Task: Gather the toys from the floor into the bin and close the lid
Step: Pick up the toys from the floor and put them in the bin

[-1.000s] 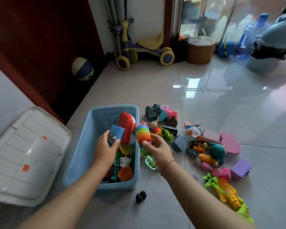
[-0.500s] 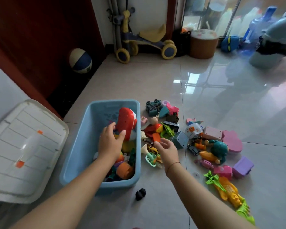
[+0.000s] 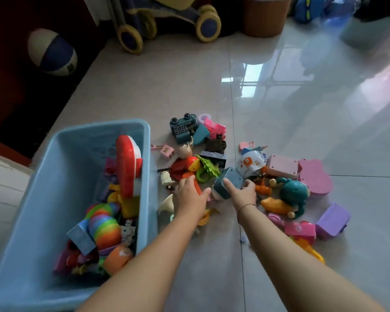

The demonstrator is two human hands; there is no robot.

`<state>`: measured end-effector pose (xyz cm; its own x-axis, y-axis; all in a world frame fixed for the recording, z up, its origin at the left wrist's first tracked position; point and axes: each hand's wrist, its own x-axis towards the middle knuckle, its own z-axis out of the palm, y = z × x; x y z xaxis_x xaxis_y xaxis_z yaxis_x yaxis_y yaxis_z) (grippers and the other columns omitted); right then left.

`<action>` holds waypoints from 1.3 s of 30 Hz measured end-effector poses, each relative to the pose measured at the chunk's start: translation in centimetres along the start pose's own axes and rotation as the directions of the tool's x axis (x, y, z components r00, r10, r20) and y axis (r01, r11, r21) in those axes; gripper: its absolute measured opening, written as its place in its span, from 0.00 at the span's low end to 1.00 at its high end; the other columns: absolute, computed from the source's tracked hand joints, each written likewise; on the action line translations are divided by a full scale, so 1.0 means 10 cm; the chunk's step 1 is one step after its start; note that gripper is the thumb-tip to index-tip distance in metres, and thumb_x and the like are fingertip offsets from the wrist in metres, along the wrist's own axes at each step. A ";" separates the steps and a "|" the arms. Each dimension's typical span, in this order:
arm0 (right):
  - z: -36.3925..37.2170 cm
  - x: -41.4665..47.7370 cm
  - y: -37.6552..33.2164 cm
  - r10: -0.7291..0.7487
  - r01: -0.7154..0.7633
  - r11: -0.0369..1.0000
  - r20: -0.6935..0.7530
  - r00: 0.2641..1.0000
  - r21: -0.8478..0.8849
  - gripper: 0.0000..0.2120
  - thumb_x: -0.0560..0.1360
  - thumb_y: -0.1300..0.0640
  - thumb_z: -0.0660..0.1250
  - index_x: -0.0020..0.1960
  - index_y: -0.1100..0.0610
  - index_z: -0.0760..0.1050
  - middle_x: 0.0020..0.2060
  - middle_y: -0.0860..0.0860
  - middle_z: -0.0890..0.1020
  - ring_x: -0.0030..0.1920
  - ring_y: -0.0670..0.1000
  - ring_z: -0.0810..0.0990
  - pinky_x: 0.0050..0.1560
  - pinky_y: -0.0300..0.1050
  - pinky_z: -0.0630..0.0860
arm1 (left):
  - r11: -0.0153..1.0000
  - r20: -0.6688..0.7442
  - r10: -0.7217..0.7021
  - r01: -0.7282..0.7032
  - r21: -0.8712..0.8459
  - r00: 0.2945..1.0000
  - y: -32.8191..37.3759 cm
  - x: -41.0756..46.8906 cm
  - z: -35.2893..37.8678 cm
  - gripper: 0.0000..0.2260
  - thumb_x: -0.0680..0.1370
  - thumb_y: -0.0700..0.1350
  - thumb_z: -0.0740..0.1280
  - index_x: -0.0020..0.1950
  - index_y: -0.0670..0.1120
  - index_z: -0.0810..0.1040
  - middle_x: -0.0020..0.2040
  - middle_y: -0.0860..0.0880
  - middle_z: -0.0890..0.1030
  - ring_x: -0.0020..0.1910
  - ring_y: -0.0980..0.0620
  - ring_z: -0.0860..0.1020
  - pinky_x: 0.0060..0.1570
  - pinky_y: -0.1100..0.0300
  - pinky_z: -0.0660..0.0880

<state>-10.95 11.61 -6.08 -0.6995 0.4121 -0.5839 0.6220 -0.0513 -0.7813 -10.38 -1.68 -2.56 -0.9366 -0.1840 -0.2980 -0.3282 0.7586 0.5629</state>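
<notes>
The light blue bin (image 3: 99,128) stands on the floor at the left, partly filled; a red-and-white toy (image 3: 127,163), a rainbow toy (image 3: 104,224) and a blue block (image 3: 81,238) lie inside. Its white lid (image 3: 0,188) shows at the left edge. Right of the bin is a pile of toys on the tiles. My left hand (image 3: 189,197) is down on the pile, fingers curled over an orange-red toy piece (image 3: 198,187). My right hand (image 3: 242,193) grips a grey-blue block (image 3: 230,176) between thumb and fingers.
More toys spread to the right: a teal round figure (image 3: 295,192), pink cases (image 3: 282,165), a purple box (image 3: 332,219), a dark teal truck (image 3: 182,127). A ball (image 3: 52,52), a ride-on toy (image 3: 167,16) and a brown tub (image 3: 266,14) stand by the far wall.
My left hand left the bin and moved right onto the floor pile. My right hand let go of the rainbow toy, now in the bin, and took hold of the grey-blue block.
</notes>
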 end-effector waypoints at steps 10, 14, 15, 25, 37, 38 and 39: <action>0.24 0.26 0.13 -0.065 0.066 0.988 0.012 0.998 -0.141 0.45 0.66 0.45 0.73 0.75 0.47 0.50 0.66 0.56 0.65 0.63 0.57 0.69 0.65 0.57 0.70 | 0.889 0.101 0.064 -0.103 0.447 0.993 -0.58 -0.13 0.63 0.29 0.72 0.51 0.70 0.71 0.55 0.63 0.75 0.53 0.58 0.75 0.47 0.52 0.70 0.48 0.54; 0.12 0.19 0.18 -0.010 0.010 1.000 0.030 1.000 0.004 0.39 0.70 0.54 0.69 0.75 0.51 0.52 0.66 0.55 0.67 0.61 0.55 0.70 0.64 0.53 0.72 | 0.895 0.091 0.076 -0.108 0.432 0.993 -0.60 -0.23 0.60 0.24 0.72 0.49 0.69 0.67 0.53 0.67 0.74 0.52 0.60 0.76 0.47 0.52 0.72 0.50 0.52; 0.07 0.15 0.21 0.014 -0.015 0.999 0.032 0.999 0.032 0.37 0.71 0.55 0.68 0.74 0.52 0.53 0.66 0.56 0.67 0.59 0.55 0.70 0.63 0.53 0.72 | 0.910 0.099 0.051 -0.087 0.405 0.994 -0.58 -0.24 0.59 0.24 0.73 0.51 0.69 0.67 0.52 0.67 0.74 0.52 0.60 0.75 0.48 0.53 0.72 0.50 0.53; -0.16 -0.50 -0.36 0.009 -0.067 0.947 0.184 0.983 0.314 0.29 0.75 0.55 0.66 0.71 0.54 0.59 0.63 0.60 0.68 0.60 0.58 0.73 0.58 0.55 0.77 | 0.976 0.119 -0.140 0.157 -0.151 0.983 0.07 -0.50 -0.23 0.23 0.75 0.53 0.67 0.64 0.43 0.65 0.63 0.45 0.71 0.60 0.45 0.72 0.58 0.53 0.70; 1.05 -1.67 -1.11 -0.218 0.069 0.953 0.507 0.834 0.295 0.28 0.73 0.52 0.68 0.70 0.54 0.61 0.63 0.58 0.71 0.59 0.57 0.76 0.51 0.51 0.80 | 0.941 -0.198 -0.128 0.056 -0.334 0.972 -0.79 -0.61 -2.17 0.13 0.77 0.51 0.65 0.57 0.44 0.72 0.48 0.45 0.78 0.51 0.42 0.77 0.46 0.55 0.70; 1.18 -1.74 -1.10 -0.211 0.072 0.960 0.525 0.825 0.272 0.28 0.73 0.52 0.69 0.69 0.54 0.61 0.63 0.58 0.72 0.59 0.56 0.76 0.52 0.52 0.80 | 0.937 -0.205 -0.175 0.098 -0.335 0.963 -0.92 -0.56 -2.26 0.13 0.78 0.51 0.64 0.57 0.43 0.72 0.49 0.44 0.79 0.51 0.41 0.77 0.46 0.55 0.70; 1.32 -1.79 -1.07 -0.205 0.078 0.965 0.534 0.821 0.250 0.28 0.73 0.51 0.69 0.68 0.53 0.62 0.62 0.57 0.73 0.58 0.56 0.77 0.54 0.53 0.79 | 0.932 -0.204 -0.216 0.139 -0.335 0.955 -1.02 -0.52 -2.33 0.14 0.78 0.51 0.63 0.57 0.43 0.71 0.49 0.43 0.79 0.51 0.41 0.78 0.47 0.54 0.70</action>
<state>-9.72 -7.25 9.79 -0.8891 -0.1367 -0.4367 0.4575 -0.2445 -0.8549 -5.05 -23.05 11.22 -0.8486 -0.4671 -0.2484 -0.4768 0.4717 0.7417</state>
